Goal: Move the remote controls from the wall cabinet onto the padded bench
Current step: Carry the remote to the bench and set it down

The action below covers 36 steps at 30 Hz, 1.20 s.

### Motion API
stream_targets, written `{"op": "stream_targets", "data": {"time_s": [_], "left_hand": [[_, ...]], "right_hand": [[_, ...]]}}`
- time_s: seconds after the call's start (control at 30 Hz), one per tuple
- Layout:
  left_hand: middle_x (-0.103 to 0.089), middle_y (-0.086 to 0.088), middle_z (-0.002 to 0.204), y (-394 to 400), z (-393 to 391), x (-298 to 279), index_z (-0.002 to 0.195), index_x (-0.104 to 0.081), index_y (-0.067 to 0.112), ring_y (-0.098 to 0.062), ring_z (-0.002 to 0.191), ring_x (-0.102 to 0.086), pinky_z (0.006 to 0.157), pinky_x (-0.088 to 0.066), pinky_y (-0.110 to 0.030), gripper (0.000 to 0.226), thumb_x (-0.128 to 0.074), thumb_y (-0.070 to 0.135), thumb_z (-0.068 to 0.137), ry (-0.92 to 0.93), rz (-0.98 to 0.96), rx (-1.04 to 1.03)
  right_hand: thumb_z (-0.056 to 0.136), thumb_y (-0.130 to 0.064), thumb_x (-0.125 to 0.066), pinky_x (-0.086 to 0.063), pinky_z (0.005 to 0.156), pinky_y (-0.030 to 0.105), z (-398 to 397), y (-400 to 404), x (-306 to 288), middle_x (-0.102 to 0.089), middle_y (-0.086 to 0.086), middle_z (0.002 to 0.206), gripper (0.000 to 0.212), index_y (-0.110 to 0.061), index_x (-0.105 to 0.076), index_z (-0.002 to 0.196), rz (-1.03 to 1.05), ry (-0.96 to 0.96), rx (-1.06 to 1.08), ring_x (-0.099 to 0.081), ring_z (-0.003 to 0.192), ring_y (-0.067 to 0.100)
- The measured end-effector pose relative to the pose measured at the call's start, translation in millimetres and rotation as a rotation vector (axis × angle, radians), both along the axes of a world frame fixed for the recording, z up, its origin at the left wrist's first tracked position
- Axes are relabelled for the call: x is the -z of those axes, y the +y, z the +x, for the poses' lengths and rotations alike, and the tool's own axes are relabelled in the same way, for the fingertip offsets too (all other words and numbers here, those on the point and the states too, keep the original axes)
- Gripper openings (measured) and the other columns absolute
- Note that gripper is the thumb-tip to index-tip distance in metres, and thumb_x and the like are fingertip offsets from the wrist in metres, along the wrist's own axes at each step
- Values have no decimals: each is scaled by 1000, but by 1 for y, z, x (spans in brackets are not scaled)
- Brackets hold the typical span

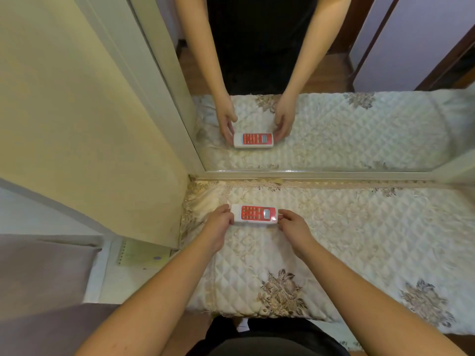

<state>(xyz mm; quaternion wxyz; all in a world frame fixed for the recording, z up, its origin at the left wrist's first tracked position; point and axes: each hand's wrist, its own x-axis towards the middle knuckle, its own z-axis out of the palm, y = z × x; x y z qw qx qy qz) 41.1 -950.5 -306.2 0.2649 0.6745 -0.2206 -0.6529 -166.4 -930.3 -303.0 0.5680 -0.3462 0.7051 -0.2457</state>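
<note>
A white remote control (254, 214) with a red button panel and a small screen lies flat and crosswise on the padded bench (359, 227), near its back left corner. My left hand (218, 222) pinches the remote's left end. My right hand (293, 224) holds its right end with the fingertips. The bench has a cream quilted cover with brown flower patterns. No other remote is in view, and the wall cabinet is not visible.
A mirror (334, 98) rises directly behind the bench and reflects my arms, the remote and the cover. A pale yellow wall panel (90, 124) stands to the left. A spiral notepad (141, 253) lies on a white ledge at lower left.
</note>
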Motion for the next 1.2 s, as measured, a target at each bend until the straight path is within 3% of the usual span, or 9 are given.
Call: {"op": "stream_targets", "data": {"time_s": [0.17,0.23,0.4,0.53,0.7,0.83,1.03,1.2], "left_hand": [[-52,-7,131,7,-13,-29,145,-33,10,-26,127,-46,112,-32,-40,72,-48,-4,76,-21,60,11],[-43,-8,142,9,-13,-28,148,-29,13,-27,131,-40,114,-28,-41,74,-46,-5,78,-45,49,50],[-37,-8,149,17,-12,-28,150,-26,15,-22,129,-39,97,-31,-31,74,-42,-10,82,-111,15,68],[-46,-2,143,26,-12,-25,150,-21,14,-18,119,-44,101,-33,-34,78,-42,-9,79,-89,26,114],[-45,2,144,31,-9,-24,151,-18,17,-16,120,-44,111,-29,-41,79,-45,-2,80,-78,25,143],[-41,1,148,33,-7,-27,152,-18,17,-18,126,-41,103,-31,-34,80,-42,-6,79,-86,10,138],[-46,-4,141,47,5,-32,149,-27,18,-18,123,-44,109,-34,-37,67,-42,1,86,-180,-1,188],[-55,0,126,67,17,-43,141,-41,21,-14,110,-52,96,-42,-29,51,-43,10,91,-285,-13,329]], "right_hand": [[93,-22,-47,-46,97,41,-6,3,3,-60,2,124,37,-18,-54,128,62,-11,4,-56,112,22],[92,-22,-47,-44,100,44,-9,6,4,-56,4,130,41,-19,-49,133,70,-7,2,-53,117,25],[96,-16,-42,-44,101,42,-13,11,2,-53,-1,133,45,-19,-40,140,75,-14,-24,-53,117,25],[96,-21,-45,-40,105,46,-12,12,0,-53,-4,135,49,-22,-34,144,76,-37,-52,-51,121,23],[95,-21,-47,-39,106,46,-11,11,0,-55,-3,135,48,-22,-37,142,80,-53,-56,-51,121,21],[95,-18,-44,-42,104,45,-10,12,-2,-52,1,138,45,-22,-39,140,63,-33,-64,-51,120,21],[97,-16,-41,-41,93,33,-13,19,-20,-51,4,138,42,-16,-42,139,-24,154,-142,-50,121,22],[97,-16,-42,-40,91,30,-11,25,-34,-57,4,132,37,-14,-51,133,-86,181,-259,-53,113,19]]}}
